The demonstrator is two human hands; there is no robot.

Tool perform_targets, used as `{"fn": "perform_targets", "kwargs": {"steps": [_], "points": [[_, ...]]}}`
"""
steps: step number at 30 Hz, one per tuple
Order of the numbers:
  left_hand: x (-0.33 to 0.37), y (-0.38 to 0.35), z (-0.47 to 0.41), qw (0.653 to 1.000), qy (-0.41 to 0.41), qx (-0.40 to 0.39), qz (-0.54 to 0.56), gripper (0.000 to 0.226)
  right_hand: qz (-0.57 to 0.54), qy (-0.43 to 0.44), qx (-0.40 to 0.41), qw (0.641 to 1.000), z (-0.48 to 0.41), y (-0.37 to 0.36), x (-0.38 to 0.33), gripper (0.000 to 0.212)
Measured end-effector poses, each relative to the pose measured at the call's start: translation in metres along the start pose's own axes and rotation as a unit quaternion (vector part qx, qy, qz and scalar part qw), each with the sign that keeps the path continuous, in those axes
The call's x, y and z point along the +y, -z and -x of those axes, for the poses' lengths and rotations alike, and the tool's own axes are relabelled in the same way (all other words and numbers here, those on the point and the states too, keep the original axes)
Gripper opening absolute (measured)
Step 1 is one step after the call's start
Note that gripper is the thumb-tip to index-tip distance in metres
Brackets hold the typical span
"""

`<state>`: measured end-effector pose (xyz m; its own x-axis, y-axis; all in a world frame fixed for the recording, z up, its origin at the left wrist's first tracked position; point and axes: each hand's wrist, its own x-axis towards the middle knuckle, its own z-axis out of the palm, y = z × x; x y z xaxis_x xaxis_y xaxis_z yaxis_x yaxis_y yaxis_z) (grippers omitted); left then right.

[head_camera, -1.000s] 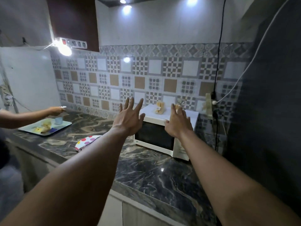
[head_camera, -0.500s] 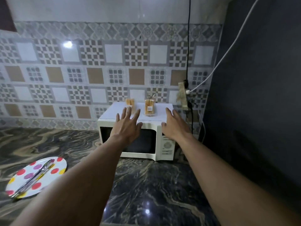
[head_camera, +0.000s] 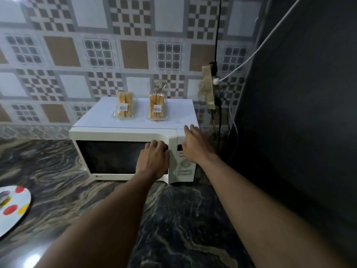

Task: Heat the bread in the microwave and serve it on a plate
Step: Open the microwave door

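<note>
A white microwave (head_camera: 123,133) stands on the dark marble counter against the tiled wall, door closed. Two clear packets of bread lie on its top: one at the left (head_camera: 124,105), one at the right (head_camera: 157,108). My left hand (head_camera: 154,161) has its fingers curled into the recess at the door's right edge. My right hand (head_camera: 195,145) rests with straight fingers on the top right corner of the microwave, over the control panel. A white plate (head_camera: 14,207) with coloured dots sits at the left edge of the counter.
A power strip (head_camera: 207,88) hangs on the wall right of the microwave, with a black cable and a white cable running up from it. A dark wall (head_camera: 299,113) closes off the right side. The marble counter (head_camera: 183,219) stretches in front of the microwave.
The view has moved closer to the microwave. My left hand dropped from the top front edge to the door's right edge and curled in. My right hand slid to the top right corner.
</note>
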<state>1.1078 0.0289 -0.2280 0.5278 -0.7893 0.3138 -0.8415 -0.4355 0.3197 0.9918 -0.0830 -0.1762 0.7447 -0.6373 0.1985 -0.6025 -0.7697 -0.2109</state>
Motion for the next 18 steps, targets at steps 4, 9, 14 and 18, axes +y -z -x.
{"fn": "perform_targets", "kwargs": {"steps": [4, 9, 14, 18], "points": [[0.004, -0.027, -0.008, 0.99, 0.058, -0.025, 0.125, 0.027, 0.013, 0.028, 0.043, 0.999, -0.011, -0.02, 0.009, 0.051], [0.009, -0.046, -0.012, 0.962, 0.144, -0.014, 0.231, 0.037, 0.014, 0.032, 0.065, 0.997, -0.016, -0.026, 0.013, 0.048], [0.009, -0.046, -0.01, 0.955, 0.164, -0.005, 0.246, 0.045, 0.025, 0.024, 0.064, 0.997, -0.017, -0.026, 0.011, 0.048], [0.007, -0.048, -0.008, 0.95, 0.164, -0.002, 0.265, 0.04, 0.036, 0.016, 0.044, 0.998, -0.02, -0.022, 0.01, 0.047]]}}
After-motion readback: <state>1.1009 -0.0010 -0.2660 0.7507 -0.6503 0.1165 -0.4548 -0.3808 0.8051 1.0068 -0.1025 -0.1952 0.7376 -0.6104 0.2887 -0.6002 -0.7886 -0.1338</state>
